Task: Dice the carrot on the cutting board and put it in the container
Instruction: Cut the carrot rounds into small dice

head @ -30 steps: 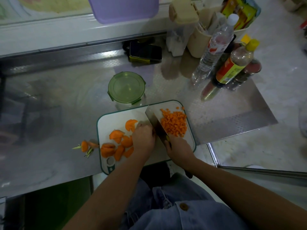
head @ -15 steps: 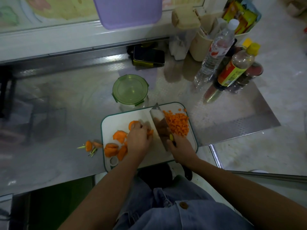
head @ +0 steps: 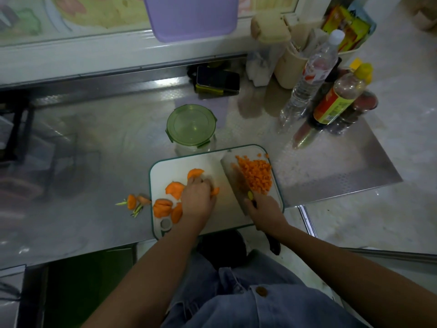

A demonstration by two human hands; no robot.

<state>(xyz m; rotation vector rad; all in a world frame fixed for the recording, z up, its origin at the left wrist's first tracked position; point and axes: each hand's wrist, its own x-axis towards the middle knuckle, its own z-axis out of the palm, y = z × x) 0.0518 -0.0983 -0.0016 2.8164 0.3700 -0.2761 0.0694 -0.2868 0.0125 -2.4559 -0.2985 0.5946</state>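
R hand (head: 264,209) grips knife (head: 233,176), carrot (head: 215,191) prob. pinned

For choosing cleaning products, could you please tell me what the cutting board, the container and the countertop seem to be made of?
Cutting board: likely plastic, matte white with a moulded green rim. Container: clear body, glass or plastic, cannot tell; translucent green lid with clips looks plastic. Countertop: brushed stainless steel, judging by blurry reflections.
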